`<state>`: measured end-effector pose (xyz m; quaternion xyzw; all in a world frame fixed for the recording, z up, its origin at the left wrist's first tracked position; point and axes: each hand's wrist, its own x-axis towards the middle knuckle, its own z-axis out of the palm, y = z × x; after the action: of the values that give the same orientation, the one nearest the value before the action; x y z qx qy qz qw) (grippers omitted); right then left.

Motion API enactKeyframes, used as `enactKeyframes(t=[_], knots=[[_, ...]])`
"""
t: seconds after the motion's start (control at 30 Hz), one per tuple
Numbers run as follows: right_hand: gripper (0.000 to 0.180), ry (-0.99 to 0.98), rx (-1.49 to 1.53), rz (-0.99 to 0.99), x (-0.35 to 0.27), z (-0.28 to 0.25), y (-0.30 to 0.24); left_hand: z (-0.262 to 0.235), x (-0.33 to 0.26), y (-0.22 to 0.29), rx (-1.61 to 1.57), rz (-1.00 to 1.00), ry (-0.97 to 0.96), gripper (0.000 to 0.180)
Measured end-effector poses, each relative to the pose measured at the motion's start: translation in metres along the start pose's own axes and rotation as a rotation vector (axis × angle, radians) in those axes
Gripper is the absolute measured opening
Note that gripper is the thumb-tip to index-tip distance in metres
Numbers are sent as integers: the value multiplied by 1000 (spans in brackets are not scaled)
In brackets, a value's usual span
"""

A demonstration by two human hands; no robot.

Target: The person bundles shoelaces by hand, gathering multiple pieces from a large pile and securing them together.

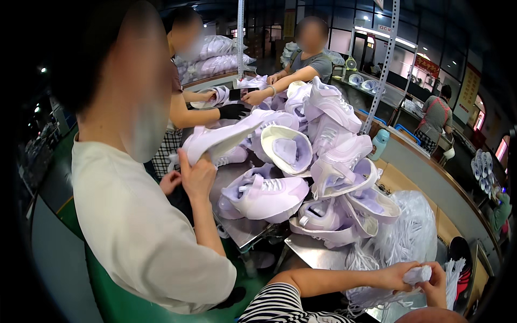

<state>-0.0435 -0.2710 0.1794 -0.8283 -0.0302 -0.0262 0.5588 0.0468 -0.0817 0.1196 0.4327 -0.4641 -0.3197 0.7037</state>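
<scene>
At the lower right, my left hand (399, 276) reaches across from a striped sleeve, its fingers closed on a small white bundle (417, 275) with a round end. Close beside it, my right hand (437, 289) grips the same bundle from the other side. What the bundle is made of cannot be told. White shoelaces (360, 265) hang in loose strands just beyond my hands, next to a clear plastic bag of white laces (407, 229). More white laces (453, 277) lie by my right hand.
Lavender sneakers (277, 199) are heaped on the metal table (315, 253) ahead. A person in a white shirt (145, 226) at left holds a lavender sneaker (218, 137); others work beyond. A blue bottle (379, 144) and a metal post (383, 70) stand at the right.
</scene>
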Motion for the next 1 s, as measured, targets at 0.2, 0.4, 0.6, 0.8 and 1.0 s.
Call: enactKeyframes(t=[0.2, 0.4, 0.6, 0.8, 1.0], knots=[[37, -231, 315, 333, -9, 6, -44, -17, -2, -13, 313, 164, -113, 30], [46, -985, 17, 19, 4, -50, -35, -41, -26, 3, 247, 56, -299, 28], [42, -1059, 86, 178, 17, -56, -13, -73, -49, -60, 86, 21, -301, 45], [46, -1020, 18, 301, 51, -54, -12, -80, -49, -86, 5, 41, -155, 43], [56, -962, 202, 451, 87, -45, 22, -65, -26, -91, -164, 25, 15, 40]])
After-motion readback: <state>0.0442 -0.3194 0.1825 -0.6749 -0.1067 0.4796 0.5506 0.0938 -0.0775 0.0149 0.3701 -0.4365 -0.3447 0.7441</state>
